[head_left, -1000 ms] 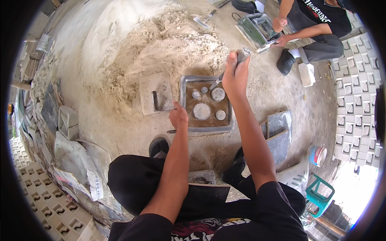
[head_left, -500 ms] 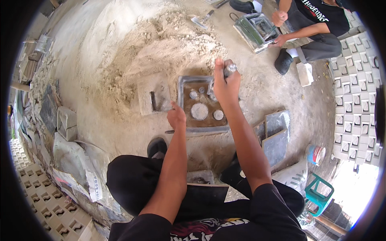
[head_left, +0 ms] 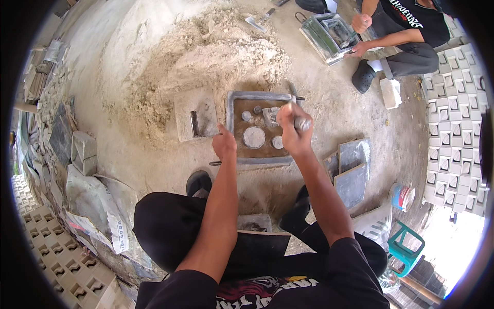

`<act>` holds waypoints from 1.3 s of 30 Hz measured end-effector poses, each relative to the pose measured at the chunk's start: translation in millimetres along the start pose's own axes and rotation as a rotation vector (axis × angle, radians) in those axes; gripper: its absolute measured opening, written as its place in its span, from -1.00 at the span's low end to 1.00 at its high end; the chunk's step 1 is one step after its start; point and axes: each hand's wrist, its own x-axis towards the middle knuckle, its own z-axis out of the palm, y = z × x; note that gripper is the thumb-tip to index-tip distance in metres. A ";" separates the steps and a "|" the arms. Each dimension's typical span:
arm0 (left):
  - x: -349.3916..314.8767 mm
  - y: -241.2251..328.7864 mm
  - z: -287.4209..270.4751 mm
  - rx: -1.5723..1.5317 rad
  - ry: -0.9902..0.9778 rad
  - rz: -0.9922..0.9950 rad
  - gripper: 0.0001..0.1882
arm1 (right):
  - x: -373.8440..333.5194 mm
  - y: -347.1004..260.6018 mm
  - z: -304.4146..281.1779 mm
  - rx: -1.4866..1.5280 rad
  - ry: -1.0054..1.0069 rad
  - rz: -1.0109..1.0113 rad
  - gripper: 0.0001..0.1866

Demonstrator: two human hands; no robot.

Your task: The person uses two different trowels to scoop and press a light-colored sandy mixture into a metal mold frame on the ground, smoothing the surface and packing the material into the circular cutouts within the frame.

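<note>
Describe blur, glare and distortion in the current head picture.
Head view, centre: the right hand and trowel look slightly blurred; head view, lower right: glare burns out white beyond the green stool; head view, right rim: the stacked blocks follow a curve.

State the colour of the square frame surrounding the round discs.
The square frame is grey, showing best in the head view.

Frame (head_left: 230,116): open above left half
Right half: blocked by right hand (head_left: 296,129), trowel (head_left: 269,118)
Left flank: left hand (head_left: 224,143), slab (head_left: 206,109)
</note>
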 end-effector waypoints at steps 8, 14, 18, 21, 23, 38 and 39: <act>6.1 -4.6 2.3 0.029 0.018 0.016 -0.18 | -11.7 14.7 -43.4 0.236 -0.104 -0.015 -0.44; 8.1 -2.5 5.3 -0.015 0.035 0.025 -0.16 | 0.4 2.2 -55.0 0.137 -0.417 -0.197 -0.65; 7.4 -6.4 9.1 0.031 0.064 0.009 -0.15 | -33.5 21.4 -57.6 0.039 -0.121 0.042 -0.66; 7.9 -3.4 6.1 0.024 0.014 0.043 -0.16 | -46.4 39.4 -56.0 0.260 0.227 0.100 -0.55; 4.1 -4.8 6.5 0.024 0.034 0.032 -0.16 | -50.8 37.1 -52.4 0.410 0.360 0.015 -0.51; 1.7 -2.8 6.6 0.065 0.067 0.061 -0.16 | -28.1 59.5 -54.1 0.298 0.238 0.004 -0.57; 2.9 -4.2 6.6 0.070 0.075 0.056 -0.16 | -23.2 50.8 -52.5 0.325 0.241 0.030 -0.58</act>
